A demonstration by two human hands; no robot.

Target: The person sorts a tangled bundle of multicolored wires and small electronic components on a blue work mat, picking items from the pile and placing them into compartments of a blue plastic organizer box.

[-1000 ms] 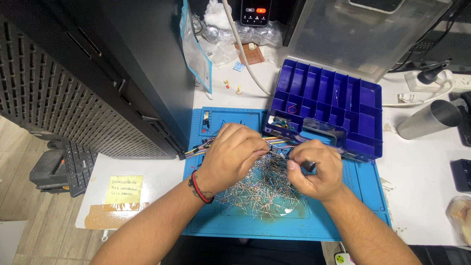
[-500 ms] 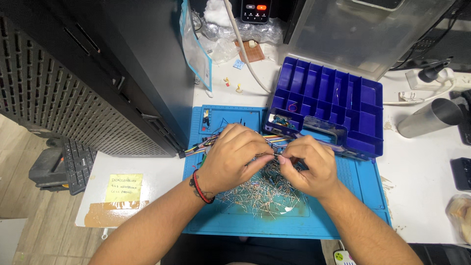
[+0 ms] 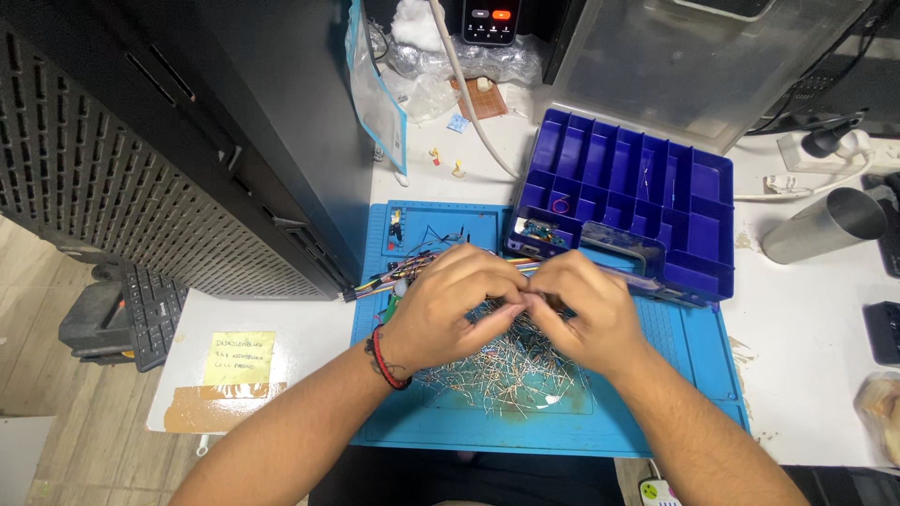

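Now, step: sorting small parts, I judge.
Left hand (image 3: 441, 314): grip pinching a small part above the wire pile (image 3: 506, 370).
Right hand (image 3: 586, 314): fingertips pinching the same part.
Next: needs steady fingertip control.
Blue mat (image 3: 703, 375): under the wire pile.

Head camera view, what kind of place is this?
Probably an electronics hobby or repair bench. A blue work mat holds a pile of small wire-legged components, a blue compartment organiser box sits behind it, and both hands meet over the pile.

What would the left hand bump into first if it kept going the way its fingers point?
The left hand points rightward, so it would probably meet the right hand first; their fingertips already seem to touch above the pile of thin wires.
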